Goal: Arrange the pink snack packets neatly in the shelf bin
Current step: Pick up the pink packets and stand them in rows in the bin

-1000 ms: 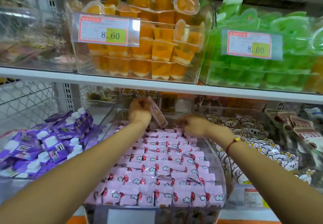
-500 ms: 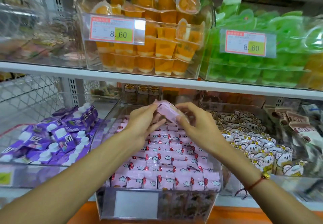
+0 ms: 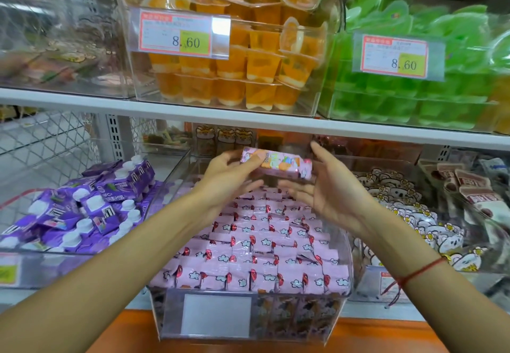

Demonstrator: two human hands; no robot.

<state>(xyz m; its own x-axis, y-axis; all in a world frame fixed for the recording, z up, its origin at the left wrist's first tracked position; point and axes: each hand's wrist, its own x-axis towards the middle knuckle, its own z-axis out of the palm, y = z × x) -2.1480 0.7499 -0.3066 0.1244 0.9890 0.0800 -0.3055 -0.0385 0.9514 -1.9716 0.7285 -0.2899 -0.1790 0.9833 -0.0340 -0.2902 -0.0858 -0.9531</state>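
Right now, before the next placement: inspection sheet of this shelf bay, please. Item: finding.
Surface: lower shelf, orange edge below.
Job's things: clear bin packed with rows of pink packets; one pink packet held above the bin's back.
Clutter: purple pouches left, white animal-print packets right.
Hands: left hand grips the held packet; right hand open at its other end.
Cables: nothing seen.
Surroundings: orange jelly cups and green jelly cups above, both tagged 8.60.

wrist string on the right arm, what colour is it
Red, a thin string around the right wrist, seen in the head view.
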